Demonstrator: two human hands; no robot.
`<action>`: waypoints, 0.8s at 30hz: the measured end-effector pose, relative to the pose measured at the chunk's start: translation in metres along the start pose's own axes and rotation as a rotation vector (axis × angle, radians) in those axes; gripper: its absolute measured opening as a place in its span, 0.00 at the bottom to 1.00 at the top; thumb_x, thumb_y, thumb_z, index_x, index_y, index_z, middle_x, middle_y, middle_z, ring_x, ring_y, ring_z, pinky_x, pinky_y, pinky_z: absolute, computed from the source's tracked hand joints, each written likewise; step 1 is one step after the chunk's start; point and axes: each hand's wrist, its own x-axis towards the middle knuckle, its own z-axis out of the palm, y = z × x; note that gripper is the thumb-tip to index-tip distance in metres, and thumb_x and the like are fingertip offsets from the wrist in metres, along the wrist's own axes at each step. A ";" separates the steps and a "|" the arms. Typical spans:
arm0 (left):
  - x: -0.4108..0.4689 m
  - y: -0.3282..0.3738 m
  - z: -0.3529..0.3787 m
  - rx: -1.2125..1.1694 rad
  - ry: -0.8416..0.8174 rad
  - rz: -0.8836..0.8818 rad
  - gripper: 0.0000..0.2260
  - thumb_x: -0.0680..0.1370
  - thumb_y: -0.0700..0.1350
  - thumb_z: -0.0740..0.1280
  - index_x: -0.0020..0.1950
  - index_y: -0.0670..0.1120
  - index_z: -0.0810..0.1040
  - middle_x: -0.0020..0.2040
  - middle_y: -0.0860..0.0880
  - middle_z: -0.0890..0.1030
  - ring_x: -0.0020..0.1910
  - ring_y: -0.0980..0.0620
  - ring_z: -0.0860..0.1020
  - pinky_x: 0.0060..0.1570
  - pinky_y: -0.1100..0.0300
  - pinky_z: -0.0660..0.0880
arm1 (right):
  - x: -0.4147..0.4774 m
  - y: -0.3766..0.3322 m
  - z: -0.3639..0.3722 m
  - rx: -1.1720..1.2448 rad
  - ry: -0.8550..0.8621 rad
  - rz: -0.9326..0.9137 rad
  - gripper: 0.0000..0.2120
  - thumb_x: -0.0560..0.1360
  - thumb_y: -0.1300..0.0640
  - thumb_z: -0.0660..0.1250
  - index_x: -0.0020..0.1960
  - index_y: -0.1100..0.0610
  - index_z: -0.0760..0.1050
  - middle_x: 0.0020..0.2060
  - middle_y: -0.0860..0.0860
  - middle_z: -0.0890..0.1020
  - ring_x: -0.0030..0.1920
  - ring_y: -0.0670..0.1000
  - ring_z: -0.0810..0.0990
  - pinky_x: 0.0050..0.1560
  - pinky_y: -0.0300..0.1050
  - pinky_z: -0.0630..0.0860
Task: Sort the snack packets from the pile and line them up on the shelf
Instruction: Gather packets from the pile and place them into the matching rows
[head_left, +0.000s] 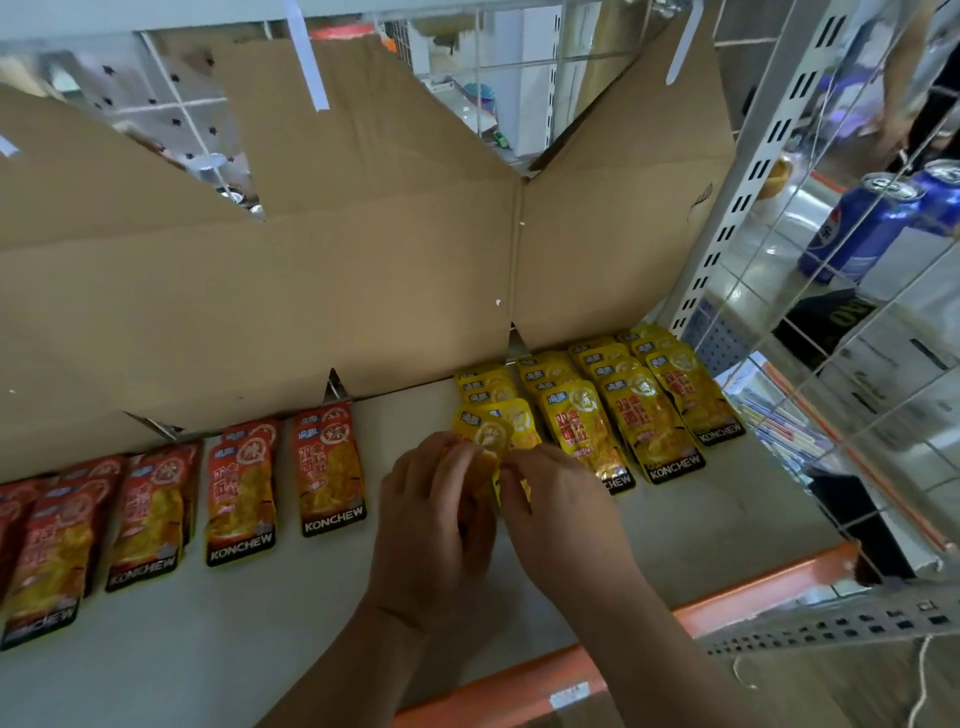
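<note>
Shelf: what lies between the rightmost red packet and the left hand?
Head view shows only bare shelf between the rightmost red packet and the left hand.

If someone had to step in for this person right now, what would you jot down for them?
Hands: the left hand and right hand both pinch a yellow packet just above the shelf.
Done: red packets lie in columns on the left and yellow columns on the right, all backed by the cardboard.
Left: lay the held packet at the front of the leftmost yellow column. The pile is out of view, so how many remain is unknown.
</note>
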 end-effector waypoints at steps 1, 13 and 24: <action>0.000 0.001 -0.001 -0.021 -0.013 0.000 0.23 0.76 0.48 0.69 0.70 0.47 0.72 0.68 0.45 0.75 0.65 0.41 0.75 0.61 0.43 0.74 | -0.001 0.000 0.000 -0.003 0.004 0.017 0.16 0.77 0.48 0.56 0.47 0.54 0.81 0.41 0.50 0.80 0.40 0.54 0.78 0.38 0.52 0.74; -0.007 0.006 -0.008 -0.239 -0.203 0.202 0.31 0.73 0.44 0.62 0.77 0.51 0.65 0.76 0.43 0.69 0.64 0.40 0.75 0.62 0.50 0.71 | -0.020 -0.006 0.001 -0.167 0.136 0.198 0.29 0.68 0.46 0.77 0.64 0.56 0.75 0.52 0.54 0.79 0.51 0.59 0.77 0.49 0.53 0.74; -0.002 0.009 -0.009 -0.041 -0.135 0.234 0.18 0.67 0.48 0.65 0.56 0.47 0.76 0.55 0.47 0.78 0.51 0.40 0.78 0.50 0.45 0.71 | -0.048 0.002 -0.008 -0.213 0.251 0.428 0.37 0.68 0.51 0.79 0.73 0.58 0.71 0.62 0.58 0.77 0.62 0.62 0.74 0.63 0.56 0.72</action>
